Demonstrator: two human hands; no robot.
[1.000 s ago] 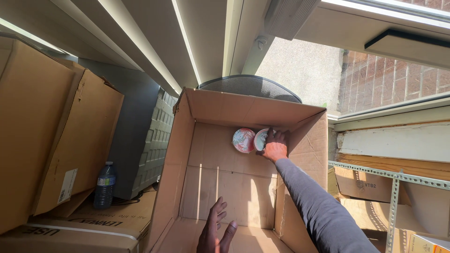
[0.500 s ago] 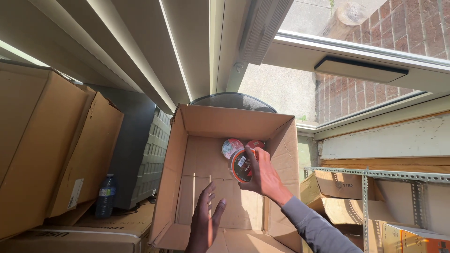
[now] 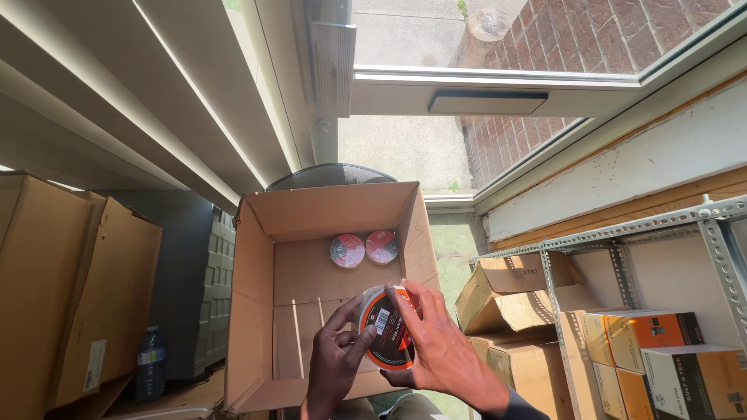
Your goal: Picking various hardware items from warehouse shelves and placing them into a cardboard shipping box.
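Here, round orange-rimmed tin (image 3: pixel 387 336), label-side up.

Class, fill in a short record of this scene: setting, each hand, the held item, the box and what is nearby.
Setting: storage spot by a window
Left hand: fingertips on the round tin
Right hand: wrapped over the tin's front
Round tin: orange-rimmed, held above the box
Open cardboard box: two round tins at its far end
Nearby: water bottle, metal shelf with cartons
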